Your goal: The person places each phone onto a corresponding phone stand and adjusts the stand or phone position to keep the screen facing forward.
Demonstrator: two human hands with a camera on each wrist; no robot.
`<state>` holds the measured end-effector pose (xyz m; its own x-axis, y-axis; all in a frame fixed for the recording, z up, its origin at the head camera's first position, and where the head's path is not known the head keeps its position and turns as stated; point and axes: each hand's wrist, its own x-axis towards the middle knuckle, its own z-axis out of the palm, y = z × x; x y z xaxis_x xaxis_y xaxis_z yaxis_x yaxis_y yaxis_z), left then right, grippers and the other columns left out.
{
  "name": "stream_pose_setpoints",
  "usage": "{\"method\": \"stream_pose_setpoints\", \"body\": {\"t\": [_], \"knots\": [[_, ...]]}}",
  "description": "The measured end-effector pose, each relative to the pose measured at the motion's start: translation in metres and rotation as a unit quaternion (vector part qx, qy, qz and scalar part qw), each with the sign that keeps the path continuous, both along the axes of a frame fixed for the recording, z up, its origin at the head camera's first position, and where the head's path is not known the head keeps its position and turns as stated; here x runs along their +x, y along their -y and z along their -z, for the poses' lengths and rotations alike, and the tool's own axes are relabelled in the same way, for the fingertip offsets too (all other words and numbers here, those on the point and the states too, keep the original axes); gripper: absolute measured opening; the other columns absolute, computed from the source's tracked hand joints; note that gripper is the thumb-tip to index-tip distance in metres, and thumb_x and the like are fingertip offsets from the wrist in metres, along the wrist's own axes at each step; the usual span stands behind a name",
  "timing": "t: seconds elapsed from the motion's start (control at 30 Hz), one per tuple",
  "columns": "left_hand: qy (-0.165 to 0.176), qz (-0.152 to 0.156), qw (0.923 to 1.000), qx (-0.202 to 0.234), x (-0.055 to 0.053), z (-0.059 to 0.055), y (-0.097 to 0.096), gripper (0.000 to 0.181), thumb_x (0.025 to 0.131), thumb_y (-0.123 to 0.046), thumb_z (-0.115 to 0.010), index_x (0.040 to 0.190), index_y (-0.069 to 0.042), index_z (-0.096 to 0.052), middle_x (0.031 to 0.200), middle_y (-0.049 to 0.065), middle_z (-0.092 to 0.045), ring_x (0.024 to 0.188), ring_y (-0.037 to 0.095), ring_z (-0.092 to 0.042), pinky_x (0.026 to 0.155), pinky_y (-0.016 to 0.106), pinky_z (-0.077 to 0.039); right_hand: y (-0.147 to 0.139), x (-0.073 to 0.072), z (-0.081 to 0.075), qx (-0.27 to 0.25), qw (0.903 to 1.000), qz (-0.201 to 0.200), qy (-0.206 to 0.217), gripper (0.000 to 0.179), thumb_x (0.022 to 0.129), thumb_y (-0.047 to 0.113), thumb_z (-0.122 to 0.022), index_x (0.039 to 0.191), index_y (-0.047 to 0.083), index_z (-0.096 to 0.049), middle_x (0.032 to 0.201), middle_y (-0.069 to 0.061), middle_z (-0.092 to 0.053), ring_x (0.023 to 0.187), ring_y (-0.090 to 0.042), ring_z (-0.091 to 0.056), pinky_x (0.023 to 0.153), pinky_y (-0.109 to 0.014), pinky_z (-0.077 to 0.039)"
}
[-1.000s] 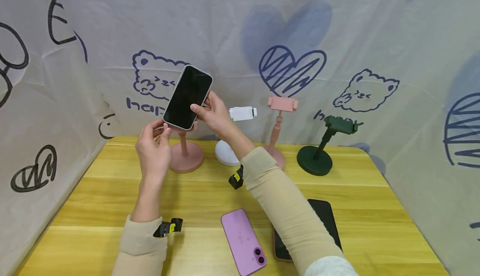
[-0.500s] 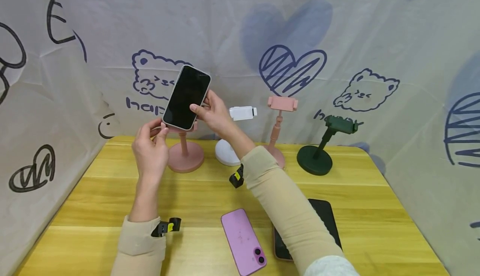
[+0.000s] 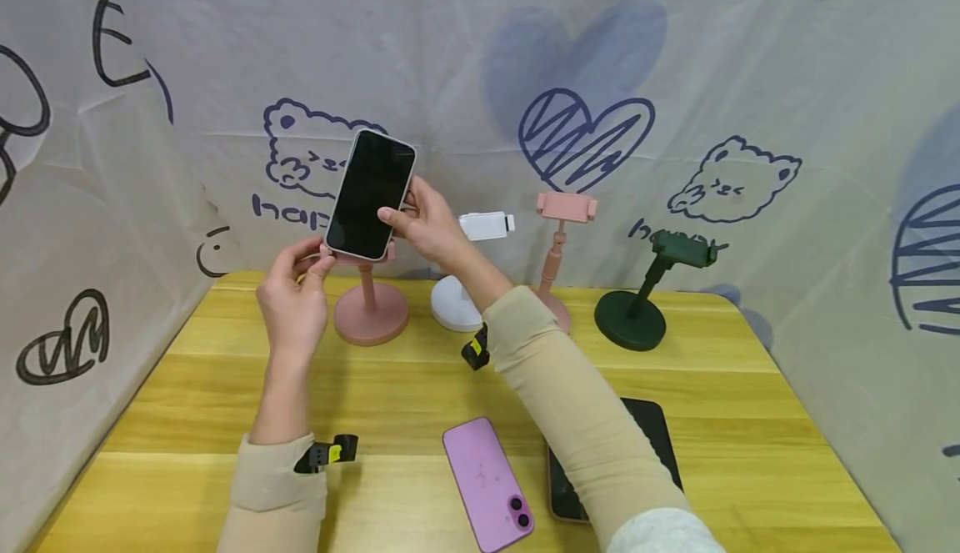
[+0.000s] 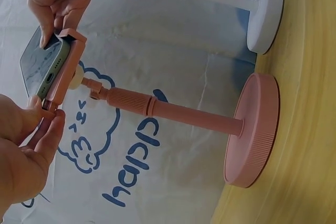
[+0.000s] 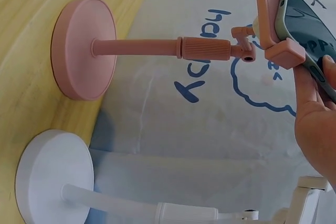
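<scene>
A smartphone (image 3: 370,194) in a pale case leans back, its dark screen facing me, at the clamp of the leftmost pink phone stand (image 3: 371,317). My right hand (image 3: 431,223) grips the phone's right side, thumb on the screen. At its lower left corner my left hand (image 3: 292,303) pinches the end of the clamp. In the left wrist view the phone's lower edge sits against the pink clamp (image 4: 69,72), between its two end lips. The right wrist view shows the clamp's near lip (image 5: 286,53) beside the phone's edge; the far lip is partly covered by fingers.
To the right stand a white phone stand (image 3: 453,303), a second pink stand (image 3: 551,265) and a dark green one (image 3: 630,319). A purple phone (image 3: 487,482) lies face down in front. Under my right sleeve, a black-screened device (image 3: 652,428) is partly hidden.
The phone has turned slightly more upright, its top shifting left. My left hand has drifted a little left at the clamp's end. The right hand keeps its grip.
</scene>
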<state>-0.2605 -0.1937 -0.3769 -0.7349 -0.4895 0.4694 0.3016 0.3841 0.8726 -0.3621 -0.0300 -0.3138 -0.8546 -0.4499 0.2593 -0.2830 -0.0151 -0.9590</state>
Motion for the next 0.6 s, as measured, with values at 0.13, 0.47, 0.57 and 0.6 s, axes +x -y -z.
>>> {"method": "stream_pose_setpoints", "body": {"t": [0.13,0.47,0.57,0.6], "knots": [[0.001,0.009,0.9998,0.016,0.0012,-0.0015,0.0025,0.03,0.1,-0.009,-0.069,0.128,0.002,-0.07,0.121,0.014,-0.074,0.101,0.002,-0.066,0.092,0.017,-0.056,0.0004,-0.0008,-0.0019,0.016,0.9998,-0.007,-0.01,0.044,0.102,-0.002,-0.063,0.142,-0.004,-0.047,0.137,-0.024,-0.063,0.12,-0.035,-0.067,0.095,-0.037,-0.06],[0.0,0.016,0.9995,0.028,0.0006,-0.0022,0.0039,0.031,0.099,-0.013,-0.071,0.127,-0.001,-0.072,0.121,0.012,-0.074,0.1,0.001,-0.066,0.094,0.021,-0.056,-0.001,-0.0023,-0.0061,0.051,0.9979,-0.02,-0.033,0.044,0.101,-0.003,-0.064,0.142,-0.005,-0.049,0.134,-0.025,-0.065,0.119,-0.035,-0.068,0.093,-0.034,-0.06],[0.011,0.016,0.9995,0.026,0.0016,-0.0022,0.0037,0.031,0.099,-0.014,-0.071,0.128,-0.002,-0.071,0.121,0.011,-0.074,0.102,0.003,-0.066,0.096,0.023,-0.056,-0.001,-0.0031,-0.0074,0.063,0.9971,-0.026,-0.034,0.047,0.101,-0.002,-0.064,0.145,-0.005,-0.047,0.136,-0.023,-0.064,0.119,-0.034,-0.068,0.094,-0.034,-0.06],[0.012,0.016,0.9995,0.025,0.0018,-0.0022,0.0038,0.032,0.099,-0.015,-0.071,0.128,-0.003,-0.071,0.121,0.011,-0.074,0.102,0.004,-0.066,0.096,0.023,-0.056,-0.0009,-0.0034,-0.0079,0.069,0.9967,-0.027,-0.034,0.048,0.101,-0.002,-0.064,0.146,-0.004,-0.047,0.136,-0.022,-0.064,0.119,-0.033,-0.069,0.094,-0.033,-0.06]]}}
